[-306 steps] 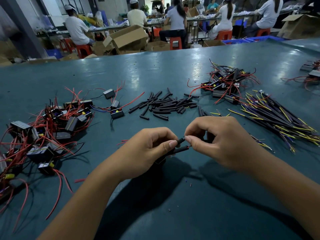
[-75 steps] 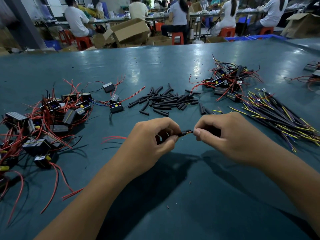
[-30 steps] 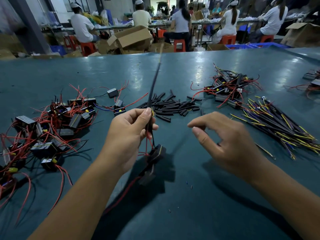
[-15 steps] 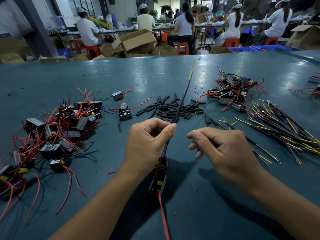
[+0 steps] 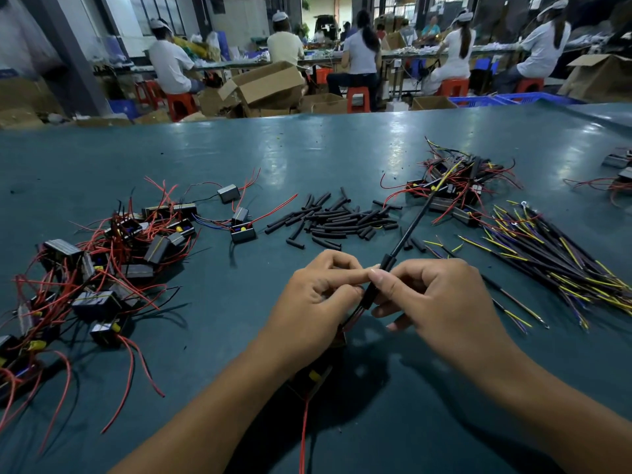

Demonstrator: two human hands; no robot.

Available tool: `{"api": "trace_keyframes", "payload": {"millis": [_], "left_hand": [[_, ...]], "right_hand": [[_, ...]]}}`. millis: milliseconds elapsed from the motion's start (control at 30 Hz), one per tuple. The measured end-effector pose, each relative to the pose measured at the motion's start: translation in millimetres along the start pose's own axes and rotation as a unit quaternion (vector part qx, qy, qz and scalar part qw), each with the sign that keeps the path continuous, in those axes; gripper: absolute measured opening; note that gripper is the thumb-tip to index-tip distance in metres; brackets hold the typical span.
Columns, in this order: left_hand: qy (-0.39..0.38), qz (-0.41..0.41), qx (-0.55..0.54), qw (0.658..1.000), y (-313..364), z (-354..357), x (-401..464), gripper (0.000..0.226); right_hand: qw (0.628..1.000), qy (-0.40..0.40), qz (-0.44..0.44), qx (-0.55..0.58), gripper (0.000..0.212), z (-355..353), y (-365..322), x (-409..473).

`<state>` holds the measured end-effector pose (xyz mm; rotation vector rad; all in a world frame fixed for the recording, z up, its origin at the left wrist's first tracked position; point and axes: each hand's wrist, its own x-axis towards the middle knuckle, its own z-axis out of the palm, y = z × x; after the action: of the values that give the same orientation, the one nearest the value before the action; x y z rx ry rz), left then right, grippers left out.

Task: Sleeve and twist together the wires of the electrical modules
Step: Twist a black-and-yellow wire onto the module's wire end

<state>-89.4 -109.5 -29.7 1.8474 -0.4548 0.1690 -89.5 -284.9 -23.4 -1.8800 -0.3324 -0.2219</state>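
Both hands meet over the middle of the green table (image 5: 307, 148). My left hand (image 5: 318, 302) grips the wires just above a small black module (image 5: 313, 376) that hangs below it, largely hidden by my wrist, with a red lead (image 5: 303, 436) trailing toward me. My right hand (image 5: 437, 302) pinches the black sleeve (image 5: 371, 294) on those wires between thumb and forefinger. A long black wire (image 5: 413, 224) with a yellow tip rises from the sleeve up and to the right.
A tangle of modules with red wires (image 5: 102, 261) covers the left of the table. Several loose black sleeves (image 5: 335, 220) lie in the middle. At the right lie a module pile (image 5: 455, 186) and a bundle of black and yellow wires (image 5: 554, 258). People sit at far benches.
My right hand, which held nothing and hung apart, has come in and taken the sleeve. The long wire has tilted further right. The module has dropped lower under my left wrist.
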Motion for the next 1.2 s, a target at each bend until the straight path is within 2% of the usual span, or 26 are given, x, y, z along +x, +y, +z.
{"api": "trace_keyframes", "payload": {"millis": [100,233,367,467,633,700,800,933,1033,1100,1200], "left_hand": [[-0.040,-0.071,-0.105,0.991,0.9,-5.9,2.2,0.037],[-0.088,-0.063,-0.096,0.990,0.5,-18.8,4.5,0.035],[0.024,-0.075,-0.099,0.992,-11.0,-30.9,11.7,0.028],[0.058,-0.099,-0.121,0.986,-20.3,-29.1,13.4,0.035],[0.069,-0.112,-0.052,0.990,-28.1,-21.0,15.6,0.033],[0.080,-0.052,0.056,0.994,-29.3,-20.7,16.5,0.028],[0.079,0.046,0.192,0.977,-29.2,-20.0,16.3,0.021],[0.064,0.081,0.233,0.967,-33.0,-19.1,16.0,0.022],[0.070,0.091,0.248,0.962,-34.1,-20.7,18.1,0.022],[0.071,0.095,0.260,0.958,-34.2,-21.6,18.9,0.021],[0.062,0.095,0.272,0.956,-33.0,-21.6,18.3,0.022]], "right_hand": [[0.995,-0.018,0.032,0.088,0.028,-1.1,-4.3,1.8],[0.989,-0.034,0.051,0.134,0.026,-2.8,-1.4,6.0],[0.990,0.009,0.058,0.129,0.027,-8.8,5.5,15.1],[0.989,0.045,0.061,0.125,0.027,-25.6,5.3,31.5],[0.991,0.105,0.049,0.062,0.023,-69.3,-3.5,106.2],[0.986,0.145,0.071,0.048,0.020,-92.5,-3.6,150.5],[0.973,0.188,0.124,0.041,0.013,-124.0,-0.9,211.2],[0.959,0.201,0.196,0.026,0.016,-152.4,19.3,266.7],[0.949,0.227,0.212,-0.051,0.011,-166.7,36.3,285.7],[0.944,0.238,0.200,-0.112,0.018,-171.0,49.5,290.7],[0.942,0.236,0.226,-0.080,0.030,-161.6,66.0,290.2]]}}
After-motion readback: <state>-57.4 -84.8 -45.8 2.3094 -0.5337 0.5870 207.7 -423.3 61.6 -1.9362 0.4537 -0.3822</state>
